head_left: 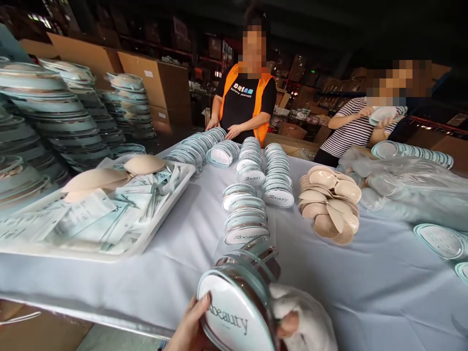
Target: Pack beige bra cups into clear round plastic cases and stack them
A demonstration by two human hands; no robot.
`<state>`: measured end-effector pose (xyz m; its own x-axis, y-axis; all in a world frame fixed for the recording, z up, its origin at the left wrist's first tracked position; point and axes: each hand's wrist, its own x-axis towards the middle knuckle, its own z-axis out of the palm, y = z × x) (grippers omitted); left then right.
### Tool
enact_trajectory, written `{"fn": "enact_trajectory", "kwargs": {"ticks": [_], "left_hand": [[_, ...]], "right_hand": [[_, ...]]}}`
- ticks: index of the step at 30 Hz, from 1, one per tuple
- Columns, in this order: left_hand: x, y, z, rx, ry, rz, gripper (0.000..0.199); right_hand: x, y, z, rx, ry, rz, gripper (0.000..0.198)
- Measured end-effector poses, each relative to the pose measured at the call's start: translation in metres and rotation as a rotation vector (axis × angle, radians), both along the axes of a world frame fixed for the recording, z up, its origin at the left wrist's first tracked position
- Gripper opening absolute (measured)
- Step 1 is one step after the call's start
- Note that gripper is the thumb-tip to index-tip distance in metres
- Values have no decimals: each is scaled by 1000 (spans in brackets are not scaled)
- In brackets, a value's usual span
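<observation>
Over the tabletop's [175, 278] near edge, the left hand [193, 321] is partly closed, thumb across the face of a clear oval case [234, 317] lettered "beauty". The right hand [290, 324], in a whitish covering, is at the case's other side; its exact grip cannot be told. Rows of similar cases [245, 236] run toward the far edge. Pale cloth separates them from a loaded white tray [141, 249] at left and spans the near right. Beige cups [332, 204] lie right of the rows, beside plastic wrapping [413, 178]. Two people [244, 100] stand beyond; cartons [159, 83] back the left side.
</observation>
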<state>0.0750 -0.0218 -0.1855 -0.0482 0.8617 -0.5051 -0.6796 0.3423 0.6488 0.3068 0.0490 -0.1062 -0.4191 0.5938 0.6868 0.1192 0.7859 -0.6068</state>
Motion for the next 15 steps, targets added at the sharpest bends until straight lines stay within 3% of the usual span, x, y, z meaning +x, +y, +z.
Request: {"fn": "enact_trajectory", "kwargs": {"ticks": [3,4,7,9,12,13,15], "left_hand": [[-4,-5,-4,2,91,44,113],[-7,-6,0,52,153,39,113],[-17,-2,20,265,359,-66,106],[-18,3,30,366,512,-214,96],[-9,10,37,431,832,-419,93],[-3,12,38,446,955,-451,95],[11,14,39,493,1154,-491,98]], "right_hand": [[-12,-2,-9,49,-7,228,13],[-13,-2,-7,51,37,232,12],[-13,8,8,44,181,-18,9],[-12,21,21,-17,69,-58,9],[-10,45,29,-162,-192,189,13],[-8,52,28,-186,-235,207,15],[-2,63,19,-151,-297,119,15]]}}
